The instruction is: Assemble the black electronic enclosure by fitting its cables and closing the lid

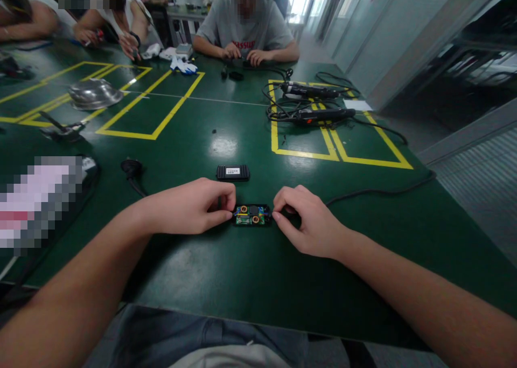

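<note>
Head view showed the left hand (202, 206) and right hand (310, 220) pinching opposite ends of the open circuit box (253, 215), while a black cover (233, 173) lay just beyond it.

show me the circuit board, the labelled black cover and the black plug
Circuit board (249, 216), head view: middle, among its components.
Labelled black cover (233, 171), head view: white label at its centre.
Black plug (131, 167), head view: plug body.

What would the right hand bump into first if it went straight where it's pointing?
Most likely the open black case: the right hand points at its near end. I can't tell whether they're touching.
</note>
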### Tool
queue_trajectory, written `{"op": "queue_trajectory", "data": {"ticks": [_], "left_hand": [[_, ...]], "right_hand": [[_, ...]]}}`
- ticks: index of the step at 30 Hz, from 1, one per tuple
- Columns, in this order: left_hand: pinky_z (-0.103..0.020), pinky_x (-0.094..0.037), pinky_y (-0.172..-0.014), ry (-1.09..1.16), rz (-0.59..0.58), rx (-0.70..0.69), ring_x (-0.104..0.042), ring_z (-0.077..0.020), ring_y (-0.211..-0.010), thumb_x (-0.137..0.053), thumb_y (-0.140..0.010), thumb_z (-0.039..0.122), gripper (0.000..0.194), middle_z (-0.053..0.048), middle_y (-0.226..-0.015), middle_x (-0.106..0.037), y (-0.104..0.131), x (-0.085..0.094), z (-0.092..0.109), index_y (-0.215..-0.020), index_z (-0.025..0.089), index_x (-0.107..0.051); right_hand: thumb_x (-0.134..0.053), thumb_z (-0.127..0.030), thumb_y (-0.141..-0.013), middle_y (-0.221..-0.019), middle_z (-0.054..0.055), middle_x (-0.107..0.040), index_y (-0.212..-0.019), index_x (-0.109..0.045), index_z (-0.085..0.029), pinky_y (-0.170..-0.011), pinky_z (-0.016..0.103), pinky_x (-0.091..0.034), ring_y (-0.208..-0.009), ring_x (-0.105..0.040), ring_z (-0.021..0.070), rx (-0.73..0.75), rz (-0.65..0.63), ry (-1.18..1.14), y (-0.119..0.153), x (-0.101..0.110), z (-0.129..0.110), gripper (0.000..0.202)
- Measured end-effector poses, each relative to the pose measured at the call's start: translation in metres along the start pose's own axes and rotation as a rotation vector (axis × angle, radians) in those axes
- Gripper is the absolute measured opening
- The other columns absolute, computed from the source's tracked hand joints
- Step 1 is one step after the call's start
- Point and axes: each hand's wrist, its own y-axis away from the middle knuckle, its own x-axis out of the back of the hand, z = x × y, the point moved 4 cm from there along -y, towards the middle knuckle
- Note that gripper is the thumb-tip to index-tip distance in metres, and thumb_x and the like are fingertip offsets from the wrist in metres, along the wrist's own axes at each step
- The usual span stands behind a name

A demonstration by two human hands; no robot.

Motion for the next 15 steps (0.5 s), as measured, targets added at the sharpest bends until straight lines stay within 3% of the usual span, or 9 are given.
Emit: {"op": "queue_trajectory", "data": {"ticks": [5, 9, 12, 15], "left_hand": [[-0.026, -0.043, -0.061, 0.000, 0.022, 0.055, -0.061, -0.0144, -0.059, -0.068, -0.095, 0.028, 0.012, 0.004, -0.067, -0.068, -0.0025, 0.0000, 0.0000, -0.085, 0.022, -0.070], [-0.027, -0.044, -0.063, -0.067, 0.064, 0.047, -0.064, -0.0143, -0.061, -0.072, -0.094, 0.023, 0.012, 0.004, -0.070, -0.071, -0.0028, 0.0011, -0.0036, -0.083, 0.022, -0.072], [-0.029, -0.047, -0.070, -0.160, 0.120, -0.047, -0.068, -0.0165, -0.072, -0.074, -0.093, 0.023, 0.010, 0.002, -0.078, -0.074, -0.0028, 0.0031, -0.0056, -0.083, 0.022, -0.075], [-0.035, -0.053, -0.089, -0.231, 0.250, -0.186, -0.070, -0.0216, -0.094, -0.073, -0.095, 0.032, 0.019, -0.004, -0.098, -0.076, -0.0036, 0.0062, -0.0051, -0.080, 0.022, -0.078]], "right_hand": [[-0.059, -0.014, -0.101, -0.088, 0.003, -0.068, -0.094, -0.054, -0.025, -0.074, 0.037, -0.043, -0.074, -0.060, 0.0199, -0.032, -0.046, -0.003, -0.0005, -0.0039, 0.0032, 0.014], [-0.060, -0.014, -0.100, -0.097, 0.006, -0.071, -0.096, -0.053, -0.025, -0.079, 0.039, -0.044, -0.087, -0.067, 0.0246, -0.042, -0.055, 0.013, -0.0010, -0.0050, 0.0039, 0.013], [-0.061, -0.014, -0.100, -0.100, 0.007, -0.073, -0.097, -0.053, -0.025, -0.082, 0.041, -0.044, -0.093, -0.070, 0.0265, -0.029, -0.045, 0.017, -0.0006, -0.0054, 0.0037, 0.014], [-0.061, -0.015, -0.100, -0.099, 0.008, -0.075, -0.099, -0.055, -0.025, -0.080, 0.040, -0.045, -0.090, -0.070, 0.0262, -0.022, -0.026, 0.033, -0.0007, -0.0056, 0.0038, 0.011]]}}
